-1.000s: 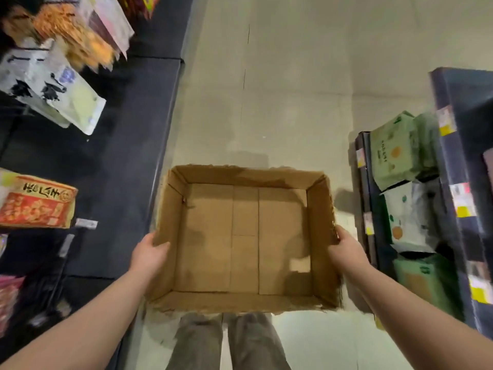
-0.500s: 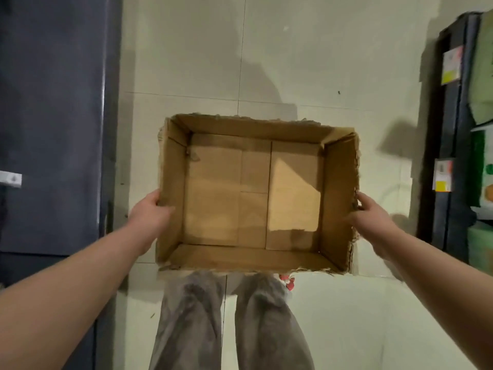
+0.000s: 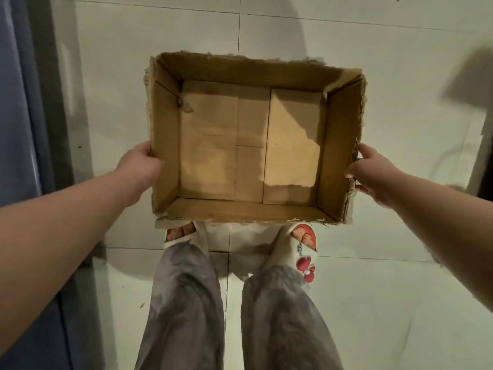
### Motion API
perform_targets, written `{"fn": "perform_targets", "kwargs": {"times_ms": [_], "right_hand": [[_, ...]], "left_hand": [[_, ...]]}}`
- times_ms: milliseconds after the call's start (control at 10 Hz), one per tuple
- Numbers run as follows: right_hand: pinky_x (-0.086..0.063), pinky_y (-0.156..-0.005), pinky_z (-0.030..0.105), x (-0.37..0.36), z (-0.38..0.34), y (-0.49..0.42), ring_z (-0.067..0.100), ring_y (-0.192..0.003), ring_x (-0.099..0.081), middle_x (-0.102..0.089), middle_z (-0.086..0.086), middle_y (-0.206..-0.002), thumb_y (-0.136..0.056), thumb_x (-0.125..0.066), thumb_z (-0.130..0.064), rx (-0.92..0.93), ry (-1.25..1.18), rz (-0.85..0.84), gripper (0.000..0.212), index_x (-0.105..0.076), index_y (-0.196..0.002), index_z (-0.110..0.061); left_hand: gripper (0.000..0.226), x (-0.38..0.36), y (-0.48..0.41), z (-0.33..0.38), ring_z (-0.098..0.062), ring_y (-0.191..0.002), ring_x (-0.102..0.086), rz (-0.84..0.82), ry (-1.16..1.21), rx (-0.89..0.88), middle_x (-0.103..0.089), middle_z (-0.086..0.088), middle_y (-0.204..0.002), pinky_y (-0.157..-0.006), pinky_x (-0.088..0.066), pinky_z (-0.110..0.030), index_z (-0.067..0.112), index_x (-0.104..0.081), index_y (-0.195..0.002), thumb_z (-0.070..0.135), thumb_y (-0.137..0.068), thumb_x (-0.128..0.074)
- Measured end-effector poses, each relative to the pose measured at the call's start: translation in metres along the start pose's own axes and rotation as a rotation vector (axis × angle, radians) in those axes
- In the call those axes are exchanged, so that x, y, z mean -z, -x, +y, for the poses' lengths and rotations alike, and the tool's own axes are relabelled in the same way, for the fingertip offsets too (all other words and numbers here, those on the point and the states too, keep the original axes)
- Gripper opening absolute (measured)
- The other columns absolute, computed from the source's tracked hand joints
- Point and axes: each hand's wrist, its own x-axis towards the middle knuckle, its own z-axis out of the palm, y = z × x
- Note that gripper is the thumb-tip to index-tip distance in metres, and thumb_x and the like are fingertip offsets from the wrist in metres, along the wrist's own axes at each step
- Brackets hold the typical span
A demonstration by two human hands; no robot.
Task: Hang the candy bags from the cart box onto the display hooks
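A shallow brown cardboard box [image 3: 165,145] with torn rims is open at the top, and nothing lies inside it. It is low over the tiled floor, just ahead of my feet. My left hand [image 3: 140,164] grips its left wall, thumb at the rim. My right hand [image 3: 369,170] holds the right wall, with the fingers curled on the torn edge. No candy bags or display hooks are in view.
White floor tiles [image 3: 373,102] surround the box. A dark blue shelf base [image 3: 24,102] runs along the left edge. My legs in grey trousers and my slippers [image 3: 301,244] are directly below the box. A dark fixture edge [image 3: 488,156] shows at the far right.
My view tilted down to the floor, so the shelves with bags left the frame. The box, held in both hands, came lower, and my feet now show beneath it.
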Motion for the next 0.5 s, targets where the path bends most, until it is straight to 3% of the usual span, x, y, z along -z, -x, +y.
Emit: {"fn": "perform_targets", "kwargs": {"times_ms": [200,300,400,500], "right_hand": [[-0.037,-0.109,0.055,-0.016,0.007,-0.014,0.037,-0.132,-0.041,-0.041,0.011,-0.146,-0.089,-0.043,0.011,-0.005,0.006,-0.062,0.070,-0.025,-0.148,-0.021],[-0.036,-0.109,0.054,-0.017,0.004,-0.006,0.038,-0.134,-0.038,-0.036,0.011,-0.149,-0.091,-0.045,0.009,0.016,0.039,-0.064,0.069,-0.021,-0.149,-0.020],[-0.039,-0.103,0.049,-0.016,0.004,0.019,0.039,-0.131,-0.040,-0.036,0.016,-0.148,-0.093,-0.044,0.006,0.044,0.111,0.052,0.061,-0.023,-0.147,-0.011],[-0.038,-0.102,0.039,-0.017,0.038,0.077,0.035,-0.129,-0.044,-0.043,0.014,-0.145,-0.090,-0.052,0.001,0.071,0.249,0.117,0.064,-0.029,-0.148,-0.013]], "left_hand": [[0.052,-0.005,-0.014,-0.005,-0.028,-0.126,-0.046,-0.055,0.003,-0.005,-0.048,-0.006,-0.142,-0.094,-0.038,-0.035,0.021,-0.038,-0.145,0.004,-0.096,-0.045],[0.053,-0.004,-0.012,-0.003,-0.029,-0.127,-0.047,-0.037,-0.025,-0.015,-0.048,-0.007,-0.142,-0.095,-0.039,-0.034,0.018,-0.036,-0.146,0.012,-0.096,-0.051],[0.059,0.001,-0.002,0.001,-0.032,-0.126,-0.048,0.032,-0.117,-0.065,-0.046,-0.009,-0.144,-0.095,-0.040,-0.035,0.016,-0.031,-0.148,0.022,-0.095,-0.054],[0.058,0.012,0.028,0.014,-0.034,-0.128,-0.046,0.068,-0.183,-0.115,-0.042,-0.011,-0.147,-0.094,-0.041,-0.037,0.016,-0.030,-0.149,0.024,-0.096,-0.053]]}}
